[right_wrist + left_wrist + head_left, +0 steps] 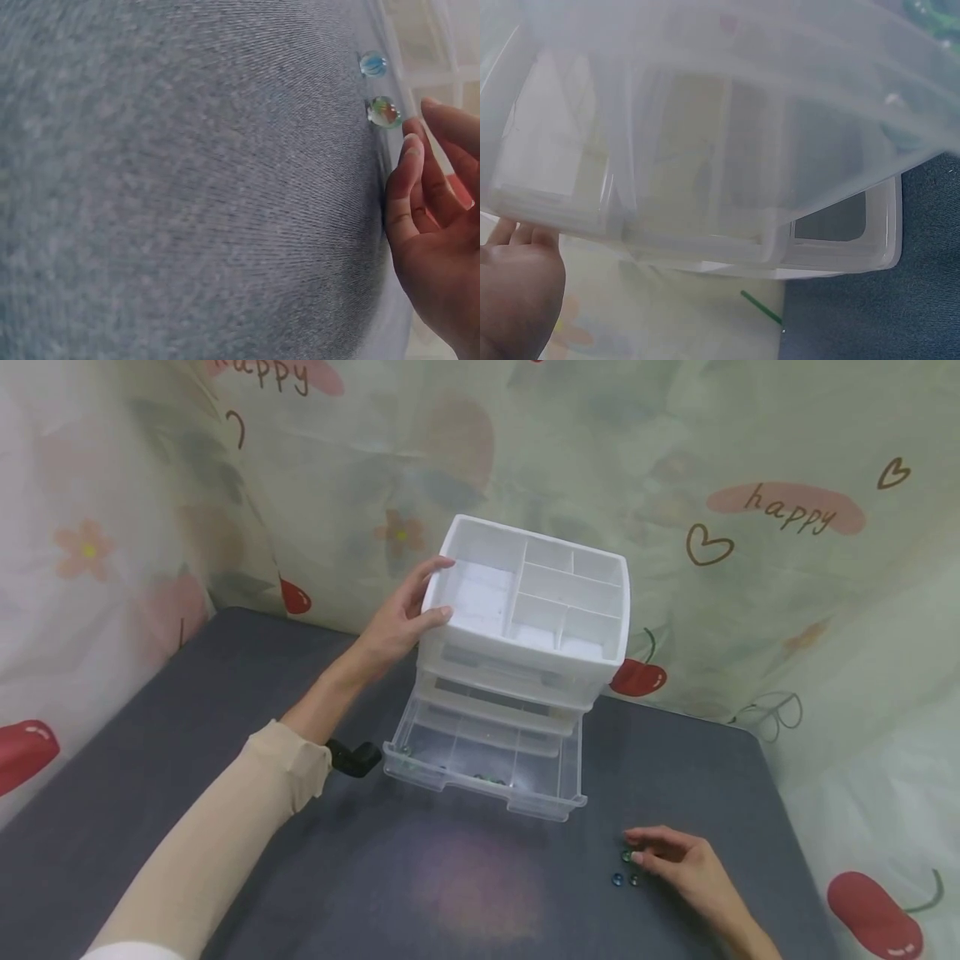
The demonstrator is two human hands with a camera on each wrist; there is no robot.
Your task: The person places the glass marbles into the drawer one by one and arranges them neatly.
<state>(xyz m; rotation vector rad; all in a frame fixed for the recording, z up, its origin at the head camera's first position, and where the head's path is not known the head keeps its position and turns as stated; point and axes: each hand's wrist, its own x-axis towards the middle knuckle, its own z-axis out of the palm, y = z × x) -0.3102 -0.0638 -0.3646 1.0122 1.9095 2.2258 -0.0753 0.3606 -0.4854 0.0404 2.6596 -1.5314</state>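
Observation:
A white plastic drawer organizer (525, 647), its top divided into compartments, stands on the dark table. My left hand (397, 622) grips its left side, with thumb and fingertips over the top rim; in the left wrist view the fingers lie against the wall. The clear bottom drawer (487, 785) is pulled out and contains several small marbles. To its front right, my right hand (693, 868) hovers low at a green marble (627, 856), thumb and index finger apart around it. A blue marble (618, 879) and another marble (634, 880) lie close by.
The dark cloth-covered table (480, 885) extends around the organizer. Behind hangs a pale curtain (600, 443) printed with cherries, hearts and flowers. A black object (354, 758) shows beside the left sleeve cuff (300, 768).

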